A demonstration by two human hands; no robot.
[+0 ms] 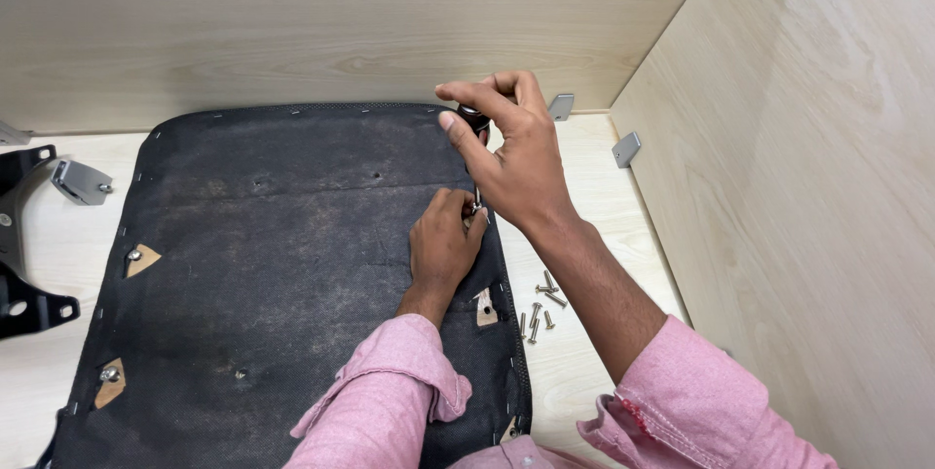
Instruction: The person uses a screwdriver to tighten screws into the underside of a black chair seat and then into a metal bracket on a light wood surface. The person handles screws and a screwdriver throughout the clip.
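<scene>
My right hand [511, 152] grips the dark handle of a screwdriver [474, 119] held upright over the right edge of a black fabric-covered seat base [282, 255]. My left hand [443, 245] rests on the fabric just below, its fingers pinched around the screwdriver's metal shaft near the tip. The tip and whatever sits under it are hidden by my fingers. Both sleeves are pink and rolled back.
Several loose screws [541, 305] lie on the wooden surface to the right of the seat base. A black metal bracket [24, 235] with a grey piece sits at the left edge. Two grey corner brackets [626, 149] fix the wooden walls behind and to the right.
</scene>
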